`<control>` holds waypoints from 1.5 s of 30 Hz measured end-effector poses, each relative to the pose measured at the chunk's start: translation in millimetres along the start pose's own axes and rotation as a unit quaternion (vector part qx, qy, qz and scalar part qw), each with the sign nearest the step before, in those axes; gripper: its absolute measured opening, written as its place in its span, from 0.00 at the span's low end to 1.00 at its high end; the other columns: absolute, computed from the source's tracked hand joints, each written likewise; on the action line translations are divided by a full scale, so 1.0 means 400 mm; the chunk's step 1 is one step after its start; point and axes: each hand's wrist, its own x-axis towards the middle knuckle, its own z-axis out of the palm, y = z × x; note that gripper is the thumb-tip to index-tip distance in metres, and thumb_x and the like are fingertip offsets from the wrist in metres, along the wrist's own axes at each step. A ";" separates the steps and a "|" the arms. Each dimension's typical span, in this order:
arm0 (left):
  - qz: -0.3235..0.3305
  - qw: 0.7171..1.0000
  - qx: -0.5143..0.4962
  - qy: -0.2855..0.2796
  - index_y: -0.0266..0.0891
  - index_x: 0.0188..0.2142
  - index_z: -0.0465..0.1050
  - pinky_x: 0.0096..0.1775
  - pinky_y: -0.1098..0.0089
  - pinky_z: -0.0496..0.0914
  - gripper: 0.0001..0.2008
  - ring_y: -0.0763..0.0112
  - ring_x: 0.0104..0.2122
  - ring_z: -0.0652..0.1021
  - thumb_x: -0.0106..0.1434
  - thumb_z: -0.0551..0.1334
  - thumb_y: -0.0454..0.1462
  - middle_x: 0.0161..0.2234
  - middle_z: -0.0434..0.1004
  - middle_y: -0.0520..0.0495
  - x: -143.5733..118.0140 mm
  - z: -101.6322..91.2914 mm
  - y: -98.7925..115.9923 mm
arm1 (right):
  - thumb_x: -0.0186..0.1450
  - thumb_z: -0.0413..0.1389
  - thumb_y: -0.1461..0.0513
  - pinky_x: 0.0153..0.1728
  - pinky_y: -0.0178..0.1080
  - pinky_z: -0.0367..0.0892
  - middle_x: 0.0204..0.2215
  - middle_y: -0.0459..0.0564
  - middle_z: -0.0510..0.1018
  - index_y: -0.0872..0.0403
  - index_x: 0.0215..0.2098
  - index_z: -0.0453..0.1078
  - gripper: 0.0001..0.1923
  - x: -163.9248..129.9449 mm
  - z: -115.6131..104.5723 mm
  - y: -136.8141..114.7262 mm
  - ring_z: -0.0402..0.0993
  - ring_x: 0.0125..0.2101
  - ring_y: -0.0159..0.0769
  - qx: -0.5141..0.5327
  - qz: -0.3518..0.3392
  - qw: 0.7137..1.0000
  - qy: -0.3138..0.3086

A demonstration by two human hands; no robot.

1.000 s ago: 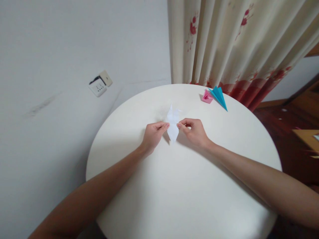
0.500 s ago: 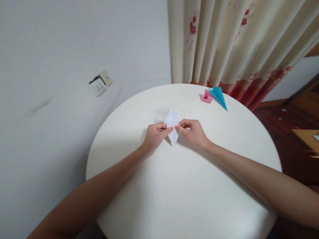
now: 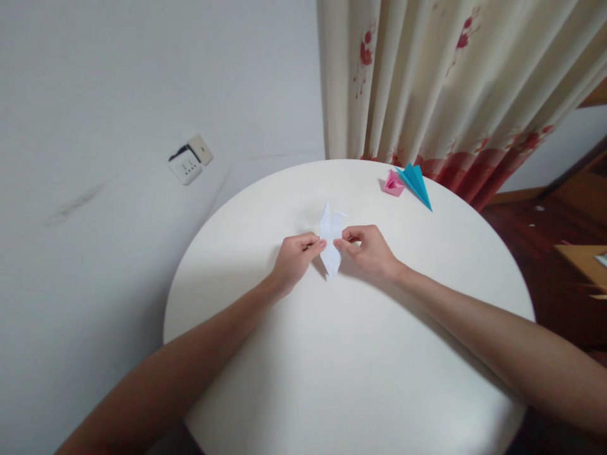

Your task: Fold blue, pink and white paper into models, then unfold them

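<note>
The white folded paper [image 3: 331,243] is partly covered at its middle edges — each hand's grip hides them.

both forearms bare to the elbow, no sleeves, rings or watch showing.

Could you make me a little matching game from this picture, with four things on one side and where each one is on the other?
Things:
1. white folded paper
2. pink paper shape
3. blue paper shape
4. wall socket

Places:
A. on the wall, left of the table
B. pinched between both hands
C. far table edge, nearest the curtain
D. far table edge, just left of the blue one

Pairs: 1-B, 2-D, 3-C, 4-A
</note>
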 end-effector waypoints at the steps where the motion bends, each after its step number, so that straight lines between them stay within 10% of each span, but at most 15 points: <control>1: 0.004 1.000 0.004 -0.009 0.37 0.27 0.79 0.34 0.70 0.67 0.12 0.69 0.29 0.75 0.59 0.66 0.44 0.26 0.77 0.49 0.001 -0.002 -0.001 | 0.60 0.56 0.56 0.29 0.35 0.60 0.19 0.43 0.68 0.55 0.19 0.66 0.14 0.001 -0.003 0.000 0.62 0.24 0.30 -0.003 0.003 1.000 -0.002; 32: 0.006 0.999 -0.006 0.033 0.36 0.29 0.81 0.37 0.68 0.70 0.12 0.67 0.31 0.78 0.55 0.71 0.44 0.30 0.82 0.45 0.003 -0.006 0.003 | 0.60 0.58 0.56 0.29 0.38 0.64 0.21 0.49 0.77 0.56 0.23 0.75 0.14 0.014 -0.048 0.020 0.68 0.24 0.34 -0.023 0.007 0.999 -0.034; 45: 0.112 0.988 0.059 0.089 0.39 0.41 0.81 0.39 0.70 0.72 0.13 0.68 0.36 0.79 0.64 0.63 0.44 0.37 0.82 0.45 0.001 -0.007 -0.004 | 0.56 0.64 0.54 0.29 0.36 0.60 0.23 0.45 0.73 0.55 0.25 0.72 0.13 0.032 -0.055 0.049 0.65 0.25 0.31 0.098 0.014 0.994 0.038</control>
